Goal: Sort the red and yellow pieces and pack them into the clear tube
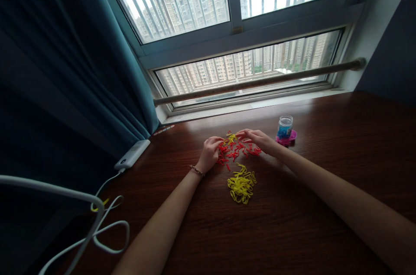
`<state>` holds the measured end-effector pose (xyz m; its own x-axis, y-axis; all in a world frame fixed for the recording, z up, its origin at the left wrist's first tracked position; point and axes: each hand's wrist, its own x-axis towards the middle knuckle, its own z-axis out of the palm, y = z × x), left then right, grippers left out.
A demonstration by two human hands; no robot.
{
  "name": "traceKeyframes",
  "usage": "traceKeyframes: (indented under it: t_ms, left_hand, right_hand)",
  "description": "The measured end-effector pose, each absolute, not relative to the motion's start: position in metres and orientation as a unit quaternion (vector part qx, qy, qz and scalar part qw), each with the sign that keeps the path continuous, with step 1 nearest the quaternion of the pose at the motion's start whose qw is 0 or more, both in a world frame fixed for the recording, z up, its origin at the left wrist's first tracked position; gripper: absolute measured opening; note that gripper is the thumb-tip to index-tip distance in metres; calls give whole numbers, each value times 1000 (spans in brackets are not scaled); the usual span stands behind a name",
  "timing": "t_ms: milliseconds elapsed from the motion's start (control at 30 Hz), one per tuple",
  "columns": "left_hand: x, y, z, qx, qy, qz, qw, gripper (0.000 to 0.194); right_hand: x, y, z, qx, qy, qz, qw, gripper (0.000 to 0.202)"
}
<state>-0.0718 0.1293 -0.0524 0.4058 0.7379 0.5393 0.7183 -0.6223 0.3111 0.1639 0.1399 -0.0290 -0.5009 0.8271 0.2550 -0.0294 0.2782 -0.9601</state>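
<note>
My left hand (pixel 209 152) rests at the left edge of a spread of small red clip-like loops (pixel 238 149). Its fingers are bent and pressed together at the tips; whatever is between them is too small to make out. From the right, my right hand (pixel 255 137) reaches over the same spread with its fingers stretched out and apart. Between both sets of fingertips lies a small cluster of yellow loops (pixel 231 138). Nearer to me is a larger heap of yellow clip-like loops (pixel 241 185), which neither hand touches.
A clear jar (pixel 285 126) with blue contents stands right of my right hand, with a pink lid (pixel 293 135) beside it. At the left, a white power bank (pixel 132 155) has a white cable (pixel 112 227) attached. A blue curtain (pixel 130 93) and window border the dark wooden table (pixel 325 149).
</note>
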Motion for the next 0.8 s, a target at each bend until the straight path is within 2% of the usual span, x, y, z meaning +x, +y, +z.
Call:
traceKeyframes:
  t_ms: [167,300,367,667,800]
  left_hand:
    - [-72,131,-51,787,444,427,47,27]
    - [-72,130,-48,754,464,464,36,16]
    - [-73,131,-48,743,465,478,44,14]
    - [-73,131,-49,716,486,498,49,3]
    - [-73,130,-48,712,498,493,50,4]
  right_hand:
    - [165,127,-23,-253,-576,722,287,46]
    - [167,116,-15,-223,-575,775,141,40]
    - [169,112,-11,-221,-581,777,99,39]
    - [171,113,-11,-215,-609,757,101,40]
    - [170,113,-11,-212,-618,748,113,38]
